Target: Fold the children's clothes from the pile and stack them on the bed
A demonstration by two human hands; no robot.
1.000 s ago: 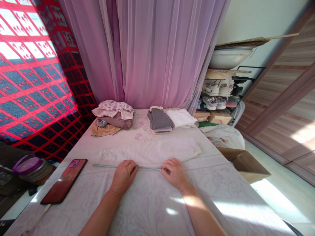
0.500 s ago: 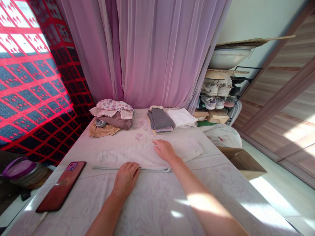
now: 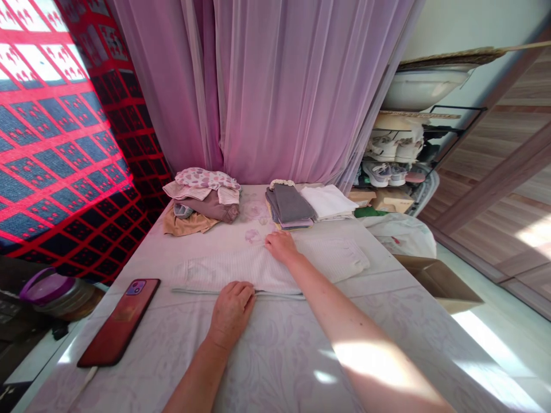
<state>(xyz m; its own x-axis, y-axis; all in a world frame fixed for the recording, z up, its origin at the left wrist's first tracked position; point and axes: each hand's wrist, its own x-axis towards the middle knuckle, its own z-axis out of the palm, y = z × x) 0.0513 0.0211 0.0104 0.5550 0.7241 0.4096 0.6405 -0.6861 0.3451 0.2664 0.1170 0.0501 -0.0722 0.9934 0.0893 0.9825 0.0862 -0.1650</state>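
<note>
Right hand (image 3: 280, 246) has moved up from the near fold and is now pressing on the middle of the white ribbed towel (image 3: 258, 269), its fingers spread and released, grasping nothing. Left hand (image 3: 230, 315) is staying at the near folded edge, lying flat on it and not clenched. The towel is lying folded over along that near edge on the worktop, its far end reaching toward the stacks, and a lilac-patterned sheet (image 3: 275, 367) is covering the surface beneath it.

Just beyond the towel, a folded grey garment stack (image 3: 290, 205) is sitting beside a folded white cloth (image 3: 328, 202). A loose clothing pile (image 3: 202, 201) is lying to their left, apart from them. A red-cased phone (image 3: 119, 322) is lying near the left edge, left of left hand, and a purple-lidded container (image 3: 55, 292) is sitting lower, off the edge.

On the right, a cardboard box (image 3: 439, 281) and a white plastic bag (image 3: 402, 235) are sitting below the edge. Farther back, a shoe rack (image 3: 387, 155) is standing under a white basin (image 3: 424, 89). A sheer lilac curtain (image 3: 275, 92) is hanging behind everything, beside a red-and-black patterned fabric (image 3: 51, 143).
</note>
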